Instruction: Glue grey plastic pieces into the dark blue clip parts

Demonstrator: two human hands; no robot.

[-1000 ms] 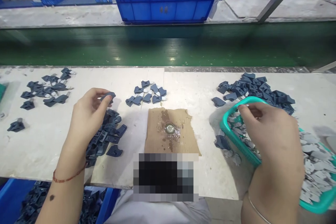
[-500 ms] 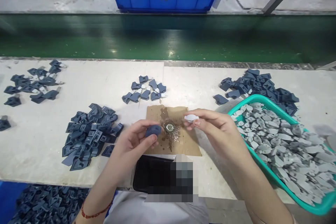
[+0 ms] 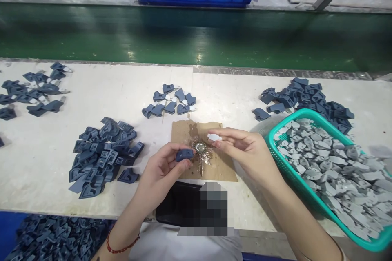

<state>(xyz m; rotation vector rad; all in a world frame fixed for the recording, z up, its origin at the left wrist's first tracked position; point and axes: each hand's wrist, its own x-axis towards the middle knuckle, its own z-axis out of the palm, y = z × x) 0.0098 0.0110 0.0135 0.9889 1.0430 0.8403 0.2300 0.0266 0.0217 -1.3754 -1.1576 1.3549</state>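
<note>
Between the thumb and fingers of my left hand point(image 3: 168, 167) is a dark blue piece point(image 3: 184, 155), at the left side of a small round metal item point(image 3: 200, 147). That item rests on a wet-spotted brown cardboard sheet point(image 3: 225, 167). My right hand point(image 3: 245, 147) pinches a small white piece point(image 3: 214, 137) above the sheet's right part, a short way from the blue one. The two pieces are apart. Left of my left hand lies a heap of dark blue pieces point(image 3: 104, 155). A green basket point(image 3: 306, 185) of grey-white pieces stands to the right of my right hand.
Blue pieces with white parts fitted lie in a group point(image 3: 170, 107) behind the cardboard and another point(image 3: 36, 89) at far left. More blue pieces point(image 3: 306, 96) lie behind the basket. A black phone-like object point(image 3: 177, 204) is at the front edge; a green belt point(image 3: 165, 40) runs behind.
The view has shifted a little. My left hand has moved right with the blue piece, which has turned slightly. My right hand has brought the white piece left, closer to it.
</note>
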